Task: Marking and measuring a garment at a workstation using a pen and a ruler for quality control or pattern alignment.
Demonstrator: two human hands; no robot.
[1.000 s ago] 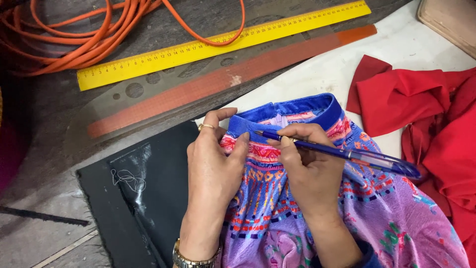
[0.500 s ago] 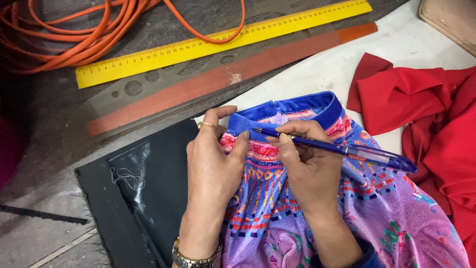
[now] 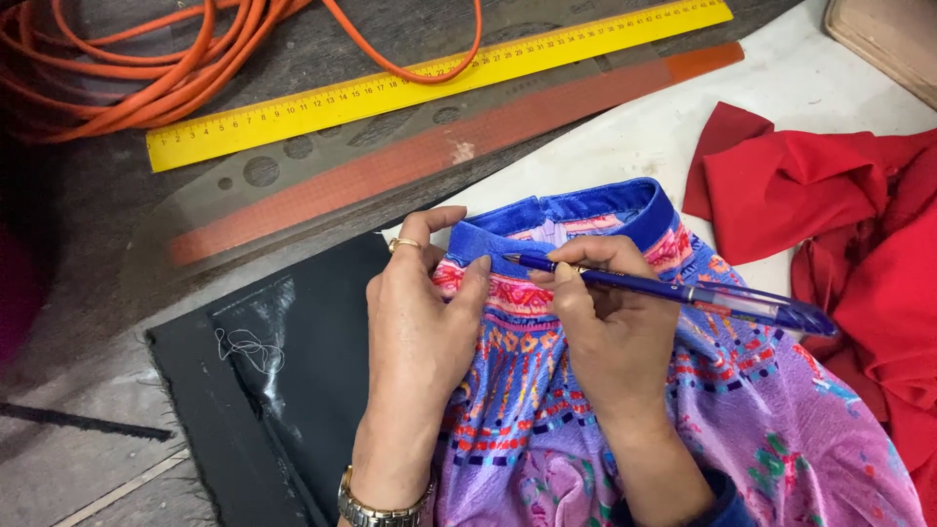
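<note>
A purple patterned garment (image 3: 722, 429) with a blue velvet band (image 3: 576, 217) along its top edge lies on the table. My left hand (image 3: 420, 332), wearing a ring and a wristwatch, presses flat on the garment's left side, thumb against the blue band. My right hand (image 3: 610, 332) holds a blue pen (image 3: 673, 291), its tip touching the garment just under the blue band. The pen's cap end points right.
Black fabric (image 3: 283, 390) with a loose white thread lies left of the garment. A yellow ruler (image 3: 439, 83), a red-edged curved ruler (image 3: 429, 151) and an orange cable (image 3: 176, 68) lie beyond. Red cloth (image 3: 839, 224) is piled at right, a box (image 3: 888, 39) in the corner.
Both hands and the pen have stayed nearly in place; the pen tip has shifted only slightly along the blue band.
</note>
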